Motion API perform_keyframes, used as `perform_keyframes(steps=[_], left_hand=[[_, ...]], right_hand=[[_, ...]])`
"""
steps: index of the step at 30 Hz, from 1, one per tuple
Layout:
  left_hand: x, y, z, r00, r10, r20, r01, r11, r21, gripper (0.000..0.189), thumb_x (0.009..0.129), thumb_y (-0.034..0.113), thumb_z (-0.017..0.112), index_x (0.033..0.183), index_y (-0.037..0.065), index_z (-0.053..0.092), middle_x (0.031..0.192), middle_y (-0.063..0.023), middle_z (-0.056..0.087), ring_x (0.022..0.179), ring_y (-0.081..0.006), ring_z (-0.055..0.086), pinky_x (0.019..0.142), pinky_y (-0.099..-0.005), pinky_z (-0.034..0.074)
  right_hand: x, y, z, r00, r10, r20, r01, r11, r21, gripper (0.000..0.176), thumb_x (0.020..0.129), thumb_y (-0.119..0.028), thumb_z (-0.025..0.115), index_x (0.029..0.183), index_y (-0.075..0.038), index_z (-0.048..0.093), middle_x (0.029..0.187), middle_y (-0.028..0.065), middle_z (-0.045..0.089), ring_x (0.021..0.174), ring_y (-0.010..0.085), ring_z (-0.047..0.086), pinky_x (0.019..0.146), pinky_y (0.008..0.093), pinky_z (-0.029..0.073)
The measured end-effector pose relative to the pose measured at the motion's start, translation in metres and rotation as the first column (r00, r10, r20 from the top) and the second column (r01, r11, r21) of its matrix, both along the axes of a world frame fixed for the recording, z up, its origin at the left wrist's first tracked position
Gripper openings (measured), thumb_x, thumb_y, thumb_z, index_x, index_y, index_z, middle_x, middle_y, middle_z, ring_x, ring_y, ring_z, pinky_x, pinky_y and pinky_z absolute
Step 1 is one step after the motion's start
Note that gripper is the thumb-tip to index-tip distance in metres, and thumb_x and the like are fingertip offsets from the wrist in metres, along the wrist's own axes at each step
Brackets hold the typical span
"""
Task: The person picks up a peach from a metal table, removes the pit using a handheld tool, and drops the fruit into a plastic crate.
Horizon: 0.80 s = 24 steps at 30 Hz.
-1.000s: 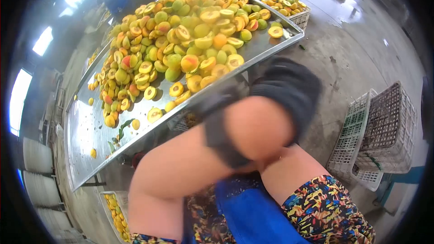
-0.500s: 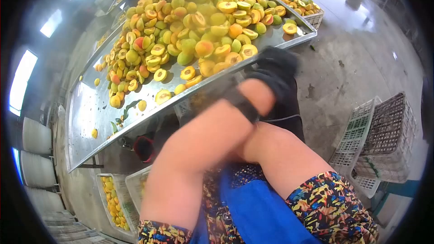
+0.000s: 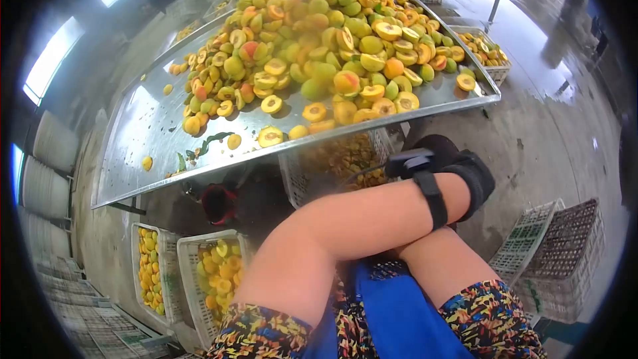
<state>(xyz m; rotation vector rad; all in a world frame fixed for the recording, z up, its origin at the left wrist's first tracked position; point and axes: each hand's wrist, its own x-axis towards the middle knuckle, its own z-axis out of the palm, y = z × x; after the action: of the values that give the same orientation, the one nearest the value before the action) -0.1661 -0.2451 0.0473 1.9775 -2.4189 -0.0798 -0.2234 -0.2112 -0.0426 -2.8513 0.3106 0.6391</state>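
My left forearm crosses my body from lower left to right. My left hand (image 3: 465, 171), in a black glove with a black strap at the wrist, hangs just below the front edge of the steel table (image 3: 153, 133). Its fingers curl away from me, so I cannot see whether it holds anything. My right forearm (image 3: 435, 262) runs under the left one, and the right hand is hidden behind it. A large heap of yellow, green and orange peaches (image 3: 332, 40), many of them halved, covers the table. I wear a blue apron (image 3: 392, 309).
White crates of fruit (image 3: 216, 279) stand under the table at the left, and another crate (image 3: 339, 159) sits below its front edge. Empty crates (image 3: 551, 252) are stacked on the wet concrete floor at right. A crate of halves (image 3: 485, 50) stands past the table's far end.
My crossed arms have dropped and moved right. The gloved left hand went from in front of the table edge to below it, and more of the table and crates shows.
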Motion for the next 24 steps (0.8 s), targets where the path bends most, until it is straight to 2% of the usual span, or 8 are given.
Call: perform_keyframes(steps=[6,8,11,14,17,20,21,24], left_hand=[[0.046,0.019,0.003,0.922,0.377,-0.089,-0.342,0.900,0.270,0.019,0.076,0.010,0.060,0.092,0.006,0.069,0.096,-0.0171,0.067,0.083,-0.0277,0.067,0.074,-0.0406,0.052],[0.088,0.017,-0.036,0.923,0.377,-0.082,-0.379,0.925,-0.013,0.019,0.082,0.015,0.052,0.090,0.014,0.069,0.087,-0.0082,0.069,0.079,-0.0271,0.067,0.066,-0.0401,0.052],[0.159,0.059,-0.022,0.872,0.440,-0.215,-0.483,0.843,-0.237,0.021,0.085,0.012,0.053,0.100,0.007,0.065,0.097,-0.0156,0.066,0.087,-0.0290,0.065,0.076,-0.0373,0.051],[0.230,0.092,-0.038,0.771,0.477,-0.422,-0.619,0.719,-0.317,0.028,0.089,0.023,0.054,0.110,0.005,0.061,0.109,-0.0155,0.062,0.096,-0.0283,0.062,0.083,-0.0356,0.049],[0.266,0.079,-0.055,0.570,0.348,-0.744,-0.682,0.705,-0.193,0.034,0.090,0.027,0.057,0.116,0.006,0.058,0.112,-0.0151,0.061,0.102,-0.0291,0.060,0.090,-0.0367,0.046],[0.273,0.032,-0.067,0.821,0.134,-0.554,-0.443,0.762,-0.472,0.032,0.092,0.028,0.053,0.116,0.008,0.059,0.118,-0.0147,0.058,0.110,-0.0293,0.055,0.096,-0.0374,0.043],[0.261,0.020,-0.063,0.821,0.167,-0.546,-0.461,0.759,-0.460,0.027,0.087,0.019,0.056,0.113,0.012,0.062,0.121,-0.0127,0.056,0.113,-0.0288,0.052,0.098,-0.0370,0.041],[0.272,-0.002,-0.089,0.909,0.352,-0.222,-0.411,0.842,-0.350,0.025,0.084,0.018,0.058,0.109,0.014,0.065,0.122,-0.0121,0.055,0.112,-0.0291,0.052,0.098,-0.0378,0.041]], right_hand=[[0.092,0.013,-0.003,0.988,0.147,-0.054,-0.151,0.984,-0.091,0.032,0.085,-0.039,0.052,0.102,-0.017,0.068,0.108,0.0107,0.065,0.100,0.0278,0.061,0.083,0.0424,0.047],[0.119,0.014,-0.008,0.979,0.168,-0.118,-0.180,0.979,-0.097,0.033,0.085,-0.040,0.052,0.101,-0.017,0.068,0.108,0.0109,0.064,0.100,0.0280,0.061,0.084,0.0425,0.047],[0.124,-0.002,-0.006,0.980,0.146,-0.137,-0.153,0.987,-0.047,0.033,0.086,-0.040,0.052,0.101,-0.016,0.068,0.109,0.0113,0.064,0.101,0.0283,0.061,0.085,0.0425,0.047],[0.104,-0.039,0.010,0.985,0.095,0.144,-0.110,0.989,0.103,0.036,0.090,-0.038,0.046,0.098,-0.011,0.068,0.091,0.0164,0.066,0.080,0.0335,0.065,0.071,0.0473,0.050],[0.110,-0.053,0.008,0.999,-0.020,0.025,0.014,0.967,0.254,0.041,0.090,-0.045,0.044,0.100,-0.014,0.068,0.100,0.0140,0.066,0.092,0.0340,0.062,0.082,0.0443,0.047],[0.119,-0.051,0.004,0.978,-0.172,0.118,0.109,0.904,0.413,0.038,0.091,-0.044,0.043,0.105,-0.018,0.067,0.101,0.0151,0.065,0.095,0.0339,0.061,0.083,0.0443,0.046],[0.121,-0.054,-0.036,0.940,-0.104,0.325,-0.043,0.908,0.417,0.039,0.092,-0.045,0.044,0.100,-0.015,0.068,0.086,0.0178,0.066,0.083,0.0337,0.064,0.076,0.0422,0.049],[0.125,-0.059,-0.056,0.939,-0.109,0.327,-0.043,0.904,0.425,0.037,0.092,-0.043,0.044,0.099,-0.017,0.068,0.085,0.0184,0.066,0.083,0.0341,0.064,0.076,0.0427,0.049]])
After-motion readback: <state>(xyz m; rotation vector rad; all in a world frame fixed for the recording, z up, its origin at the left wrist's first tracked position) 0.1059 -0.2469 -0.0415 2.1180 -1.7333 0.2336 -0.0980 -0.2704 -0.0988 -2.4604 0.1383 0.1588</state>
